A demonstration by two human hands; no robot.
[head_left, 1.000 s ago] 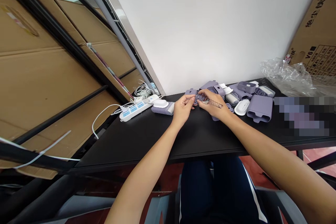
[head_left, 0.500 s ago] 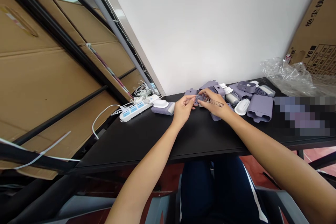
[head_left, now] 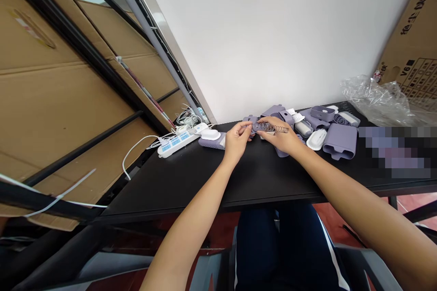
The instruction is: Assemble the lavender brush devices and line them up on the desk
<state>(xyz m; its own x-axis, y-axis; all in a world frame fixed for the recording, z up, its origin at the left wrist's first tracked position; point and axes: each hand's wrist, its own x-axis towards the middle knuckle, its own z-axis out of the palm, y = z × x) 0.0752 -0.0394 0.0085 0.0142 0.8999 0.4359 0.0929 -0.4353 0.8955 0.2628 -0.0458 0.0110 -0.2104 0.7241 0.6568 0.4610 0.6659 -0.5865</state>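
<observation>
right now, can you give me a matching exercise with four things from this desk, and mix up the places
Things
1. white power strip with blue socket faces
2. thin metal coil spring
3. crumpled clear plastic bag
4. large hollow purple-grey plastic shell

Places
A. in front of the printed brown cardboard box
B. just right of a white oval plastic part
C. near the left end of the black table
D. at the fingers of the right hand

Pairs: 1-C, 2-D, 3-A, 4-B
</observation>
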